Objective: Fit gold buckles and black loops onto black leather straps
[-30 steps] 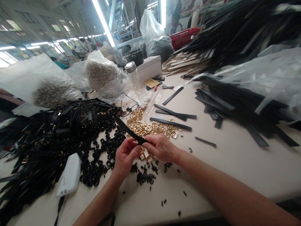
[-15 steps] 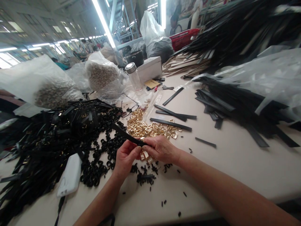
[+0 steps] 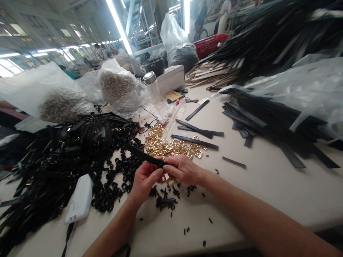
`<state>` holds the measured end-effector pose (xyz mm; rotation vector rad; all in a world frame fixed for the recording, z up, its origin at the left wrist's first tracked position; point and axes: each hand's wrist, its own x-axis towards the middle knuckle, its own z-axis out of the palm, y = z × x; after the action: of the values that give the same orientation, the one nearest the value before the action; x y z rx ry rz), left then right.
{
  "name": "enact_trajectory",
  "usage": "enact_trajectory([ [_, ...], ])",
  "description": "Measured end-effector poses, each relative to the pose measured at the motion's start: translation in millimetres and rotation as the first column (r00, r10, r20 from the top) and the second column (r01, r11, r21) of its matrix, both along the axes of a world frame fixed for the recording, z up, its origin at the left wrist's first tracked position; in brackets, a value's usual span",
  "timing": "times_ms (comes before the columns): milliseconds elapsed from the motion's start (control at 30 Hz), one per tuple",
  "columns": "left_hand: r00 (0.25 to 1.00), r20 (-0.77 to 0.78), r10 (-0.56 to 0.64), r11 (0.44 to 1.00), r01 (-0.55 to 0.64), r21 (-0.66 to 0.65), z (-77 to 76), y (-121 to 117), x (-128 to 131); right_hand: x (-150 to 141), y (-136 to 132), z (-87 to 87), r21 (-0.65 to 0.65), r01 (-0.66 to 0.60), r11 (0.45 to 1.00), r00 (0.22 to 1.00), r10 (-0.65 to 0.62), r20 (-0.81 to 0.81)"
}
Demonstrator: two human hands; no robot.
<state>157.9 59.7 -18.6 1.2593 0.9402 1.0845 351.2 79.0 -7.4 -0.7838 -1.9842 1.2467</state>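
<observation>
A flat black strap (image 3: 143,155) is pinched between both hands near one end, its free end reaching up and left over the black loops. My left hand (image 3: 146,178) is closed on it, thumb on the near side. Beside it, my right hand (image 3: 184,169) grips the same end, fingertips almost touching the left thumb. What lies right between the fingertips is hidden. Just beyond the hands spreads a pile of gold buckles (image 3: 168,146). Small black loops (image 3: 107,192) are heaped to the left. Several loose black straps (image 3: 195,141) lie past the buckles.
A heap of straps with buckles (image 3: 53,160) covers the left side, beside a white power bank (image 3: 80,198) with a cable. Eyeglasses (image 3: 147,126) and a glass bottle (image 3: 154,89) stand farther back. More black straps (image 3: 268,121) lie under plastic at right. Black scraps (image 3: 166,203) litter the near table.
The strap's free end has shifted slightly left and down. Both hands keep hold of it in almost the same place.
</observation>
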Motion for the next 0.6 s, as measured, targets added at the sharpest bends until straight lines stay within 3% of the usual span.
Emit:
enact_trajectory([
  [233, 0.987, -0.051, -0.15, 0.984, 0.144, -0.106, 7.2, -1, -3, 4, -1, 4.8, -0.292, -0.189, 0.937, 0.981, 0.172, -0.086],
  [400, 0.979, -0.093, -0.183, 0.981, 0.176, -0.076, 11.0, -5, -1, 7, 0, 6.8, -0.305, -0.247, 0.92, 0.969, 0.228, -0.097],
  [600, 0.97, -0.21, -0.119, 0.992, 0.126, 0.021, 12.6, -10, 2, 9, 2, 7.5, -0.264, -0.256, 0.93, 0.966, 0.234, -0.113],
])
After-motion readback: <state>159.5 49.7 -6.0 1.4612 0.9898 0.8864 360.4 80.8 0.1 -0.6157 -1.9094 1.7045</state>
